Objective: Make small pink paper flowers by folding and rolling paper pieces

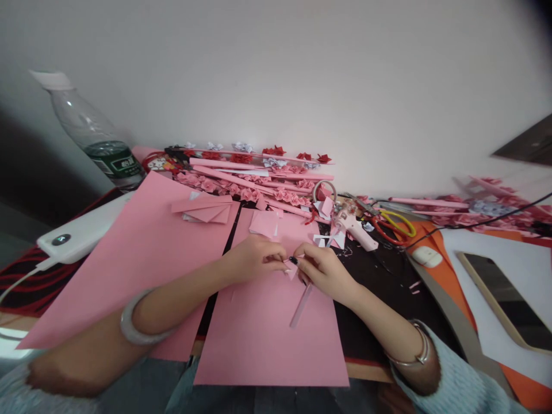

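Observation:
My left hand (260, 260) and my right hand (326, 270) meet over the pink sheet (276, 345) in front of me. Between their pinched fingertips is a small folded piece of pink paper (291, 269), partly covered by the fingers. A translucent stick (301, 306) passes beneath my right hand and slants up toward a pink glue gun (356, 229). Just beyond my left hand lies a stack of small pink paper squares (264, 223). White and pink paper scraps (338, 238) sit behind my right hand.
Paper roses (207, 184) and rolled pink tubes (233, 178) line the wall. At left are a bottle (99, 138), a white power bank (81, 230) and a large pink sheet (142, 247). Scissors (394, 224), an earbud case (426, 256) and a phone (509, 299) lie right.

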Tool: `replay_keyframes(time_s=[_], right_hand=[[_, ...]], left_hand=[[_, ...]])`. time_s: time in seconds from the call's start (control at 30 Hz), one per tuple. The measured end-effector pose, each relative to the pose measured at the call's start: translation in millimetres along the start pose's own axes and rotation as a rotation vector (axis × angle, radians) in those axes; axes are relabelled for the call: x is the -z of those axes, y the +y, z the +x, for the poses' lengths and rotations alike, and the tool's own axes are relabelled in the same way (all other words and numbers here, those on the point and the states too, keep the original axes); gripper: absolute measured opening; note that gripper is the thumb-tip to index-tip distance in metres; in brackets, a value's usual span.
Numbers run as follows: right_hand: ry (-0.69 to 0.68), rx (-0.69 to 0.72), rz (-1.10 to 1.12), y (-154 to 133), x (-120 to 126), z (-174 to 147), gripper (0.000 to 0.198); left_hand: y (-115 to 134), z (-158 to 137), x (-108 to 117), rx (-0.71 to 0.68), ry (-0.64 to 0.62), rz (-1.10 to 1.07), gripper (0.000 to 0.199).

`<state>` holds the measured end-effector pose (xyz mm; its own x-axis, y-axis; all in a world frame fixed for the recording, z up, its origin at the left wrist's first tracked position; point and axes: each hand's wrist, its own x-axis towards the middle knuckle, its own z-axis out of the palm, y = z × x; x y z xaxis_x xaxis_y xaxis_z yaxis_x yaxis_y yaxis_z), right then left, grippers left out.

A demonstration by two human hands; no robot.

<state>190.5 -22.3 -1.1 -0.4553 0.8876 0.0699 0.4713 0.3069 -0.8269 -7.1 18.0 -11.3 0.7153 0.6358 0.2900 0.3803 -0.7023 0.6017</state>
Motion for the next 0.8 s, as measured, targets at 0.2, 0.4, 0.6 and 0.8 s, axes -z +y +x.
replay_keyframes(time_s=[0.2, 0.4, 0.6, 0.8], right_hand=[[-0.012, -0.051, 0.051, -2.1, -0.3, 0.8, 0.012], [-0.023, -0.083, 0.128, -3.6, 0.0, 0.9, 0.014], [-0.023, -0.124, 0.236, -2.5, -2.8, -0.2, 0.016], [-0.006, -0.102, 0.243, -1.7, -1.9, -0.1, 0.02]], left_hand=[[0.0, -2.0, 1.1, -0.088, -0.032, 0.112, 0.029], [-0.8, -4.0, 0.3, -0.163, 0.004, 0.117, 0.029], [2.8, -3.8, -2.9, -0.134, 0.039, 0.018, 0.021], [14.9, 0.0, -1.5, 0.127, 0.043, -0.27, 0.017]])
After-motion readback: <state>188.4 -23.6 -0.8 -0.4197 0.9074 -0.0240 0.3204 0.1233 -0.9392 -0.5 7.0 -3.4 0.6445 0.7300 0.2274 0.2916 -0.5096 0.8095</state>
